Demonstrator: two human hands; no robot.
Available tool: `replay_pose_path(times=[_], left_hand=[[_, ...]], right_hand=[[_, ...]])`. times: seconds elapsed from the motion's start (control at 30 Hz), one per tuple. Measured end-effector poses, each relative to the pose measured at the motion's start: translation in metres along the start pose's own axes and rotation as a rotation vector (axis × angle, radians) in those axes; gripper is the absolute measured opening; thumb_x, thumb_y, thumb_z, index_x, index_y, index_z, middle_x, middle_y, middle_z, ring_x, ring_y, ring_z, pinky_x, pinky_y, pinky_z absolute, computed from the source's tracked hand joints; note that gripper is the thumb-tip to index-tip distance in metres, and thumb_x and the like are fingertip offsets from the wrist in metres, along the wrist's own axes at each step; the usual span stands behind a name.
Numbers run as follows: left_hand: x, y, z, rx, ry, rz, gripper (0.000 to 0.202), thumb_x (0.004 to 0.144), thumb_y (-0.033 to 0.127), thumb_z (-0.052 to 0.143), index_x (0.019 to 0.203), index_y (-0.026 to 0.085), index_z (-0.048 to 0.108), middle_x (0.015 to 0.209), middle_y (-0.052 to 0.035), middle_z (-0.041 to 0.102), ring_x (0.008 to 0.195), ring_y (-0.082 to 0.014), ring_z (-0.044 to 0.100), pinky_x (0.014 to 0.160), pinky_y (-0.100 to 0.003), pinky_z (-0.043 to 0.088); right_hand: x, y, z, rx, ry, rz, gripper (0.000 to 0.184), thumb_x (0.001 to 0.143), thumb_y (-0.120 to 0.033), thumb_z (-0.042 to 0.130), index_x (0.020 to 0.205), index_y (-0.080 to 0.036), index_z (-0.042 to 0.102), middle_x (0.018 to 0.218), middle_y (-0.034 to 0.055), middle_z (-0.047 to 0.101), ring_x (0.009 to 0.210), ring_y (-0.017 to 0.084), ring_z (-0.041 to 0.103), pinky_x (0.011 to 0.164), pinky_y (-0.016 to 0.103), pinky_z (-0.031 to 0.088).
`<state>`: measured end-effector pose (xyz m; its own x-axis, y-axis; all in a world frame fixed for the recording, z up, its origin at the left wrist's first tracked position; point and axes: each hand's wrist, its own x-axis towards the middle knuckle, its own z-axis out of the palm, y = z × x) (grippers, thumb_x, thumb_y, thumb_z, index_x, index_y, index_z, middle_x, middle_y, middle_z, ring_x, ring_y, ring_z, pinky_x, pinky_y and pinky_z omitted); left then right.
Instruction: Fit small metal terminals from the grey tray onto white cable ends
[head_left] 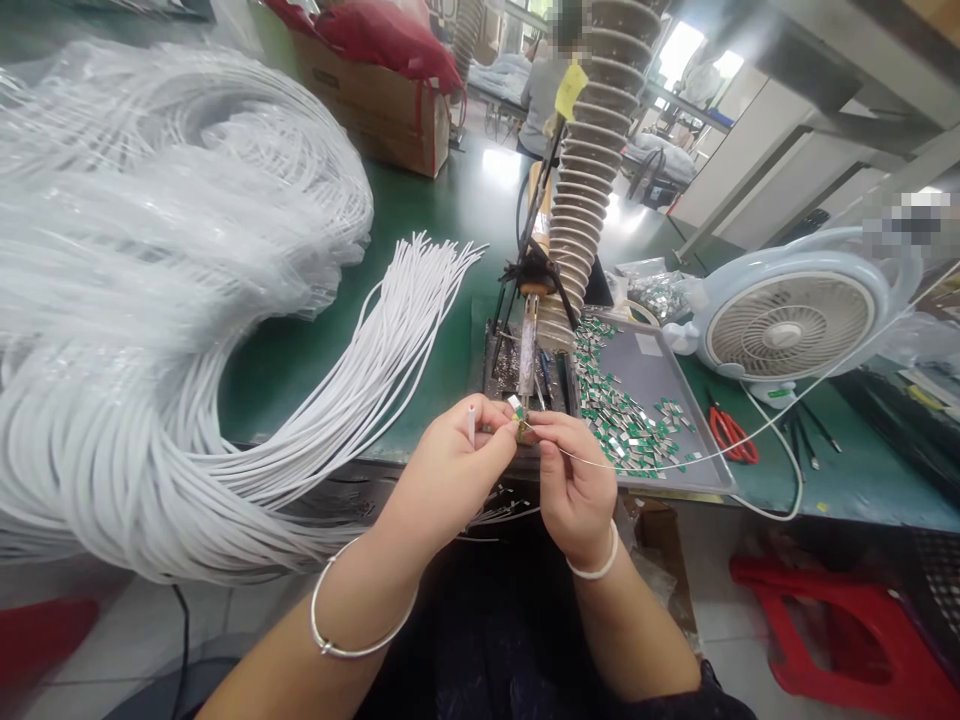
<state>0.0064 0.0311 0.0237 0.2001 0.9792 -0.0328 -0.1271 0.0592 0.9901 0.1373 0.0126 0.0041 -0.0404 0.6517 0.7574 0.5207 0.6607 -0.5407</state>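
My left hand (456,462) is closed, pinching a white cable end (471,420) and a small green connector piece (517,412) at its fingertips. My right hand (571,478) is closed too, its fingers pinched against the same small piece, and a thin solder wire (750,436) runs off from it to the right. Just beyond both hands a soldering iron (527,345) stands tip down in its stand (501,372) at the front edge of the green table (442,200).
A big coil of white cables (135,330) fills the left. A grey tray (660,375) of several small green connector parts lies right of the iron. Behind stand a ribbed duct (592,150), a white fan (795,320), red scissors (731,435), a cardboard box (375,100). A red stool (847,620) sits on the floor; another person works at the back.
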Motion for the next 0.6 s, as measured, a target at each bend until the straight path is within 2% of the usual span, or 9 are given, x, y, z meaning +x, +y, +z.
replay_pose_path(times=[0.6], left_hand=[[-0.0031, 0.0051, 0.0005, -0.018, -0.013, -0.006, 0.016, 0.081, 0.026, 0.055, 0.069, 0.018, 0.047, 0.086, 0.0014, 0.054, 0.077, -0.0111, 0.050, 0.074, -0.026, 0.037]], right_hand=[[0.0015, -0.0027, -0.0017, -0.016, -0.001, 0.001, 0.024, 0.083, -0.007, 0.046, 0.099, -0.021, 0.058, 0.095, 0.0068, 0.065, 0.093, 0.017, 0.062, 0.079, 0.037, 0.054]])
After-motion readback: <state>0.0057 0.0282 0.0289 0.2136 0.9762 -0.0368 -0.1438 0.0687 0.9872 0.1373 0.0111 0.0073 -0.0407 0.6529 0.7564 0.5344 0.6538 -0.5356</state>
